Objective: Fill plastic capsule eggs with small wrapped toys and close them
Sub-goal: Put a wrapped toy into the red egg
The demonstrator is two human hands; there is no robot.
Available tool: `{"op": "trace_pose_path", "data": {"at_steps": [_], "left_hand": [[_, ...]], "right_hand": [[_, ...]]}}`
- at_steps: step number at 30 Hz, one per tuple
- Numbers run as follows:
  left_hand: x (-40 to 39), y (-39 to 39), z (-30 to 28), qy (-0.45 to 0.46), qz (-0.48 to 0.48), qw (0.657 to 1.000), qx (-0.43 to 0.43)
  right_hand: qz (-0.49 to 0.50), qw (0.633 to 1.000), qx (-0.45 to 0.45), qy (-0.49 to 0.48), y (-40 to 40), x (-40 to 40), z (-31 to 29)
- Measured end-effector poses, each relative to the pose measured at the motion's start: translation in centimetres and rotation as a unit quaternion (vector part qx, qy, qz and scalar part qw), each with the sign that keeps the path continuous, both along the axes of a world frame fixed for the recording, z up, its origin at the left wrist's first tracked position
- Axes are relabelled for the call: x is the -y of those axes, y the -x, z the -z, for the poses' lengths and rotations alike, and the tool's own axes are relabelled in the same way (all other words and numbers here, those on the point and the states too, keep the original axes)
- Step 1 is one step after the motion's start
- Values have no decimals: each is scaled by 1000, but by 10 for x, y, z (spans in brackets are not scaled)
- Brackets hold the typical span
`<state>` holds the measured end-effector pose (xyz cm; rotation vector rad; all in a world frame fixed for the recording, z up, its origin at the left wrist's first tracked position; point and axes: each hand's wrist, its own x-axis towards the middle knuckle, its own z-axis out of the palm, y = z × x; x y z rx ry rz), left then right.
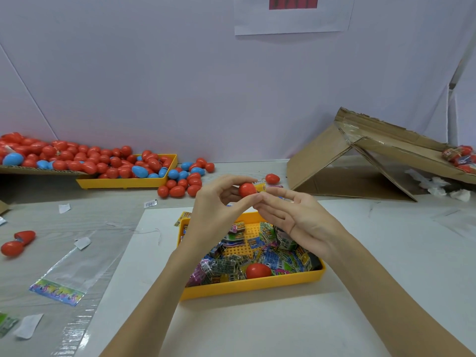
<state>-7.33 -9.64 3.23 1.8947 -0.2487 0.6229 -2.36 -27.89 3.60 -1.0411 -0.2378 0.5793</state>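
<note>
My left hand holds a red capsule egg half between thumb and fingers, above the near yellow tray. My right hand pinches a small yellow wrapped toy at the egg's open side; whether the toy sits inside the egg I cannot tell. The near tray holds several wrapped toys and one red egg.
A far yellow tray and a cardboard sheet at the back left carry several red and blue eggs. A lone red egg lies behind my hands. An opened cardboard box stands right. An open red egg and plastic bags lie left.
</note>
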Motion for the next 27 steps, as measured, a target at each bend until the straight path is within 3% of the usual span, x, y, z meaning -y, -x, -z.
{"op": "trace_pose_path", "data": {"at_steps": [4, 11, 23, 27], "left_hand": [[7, -1, 1, -96, 1, 993, 65], [15, -1, 7, -204, -23, 973, 106], [7, -4, 8, -262, 3, 960, 101], [10, -4, 7, -258, 1, 960, 105]], "right_hand": [[-57, 998, -22, 2, 0, 2, -5], [-52, 997, -54, -4, 0, 2, -3], [-61, 995, -70, 25, -2, 2, -2], [-86, 990, -110, -12, 0, 0, -2]]}}
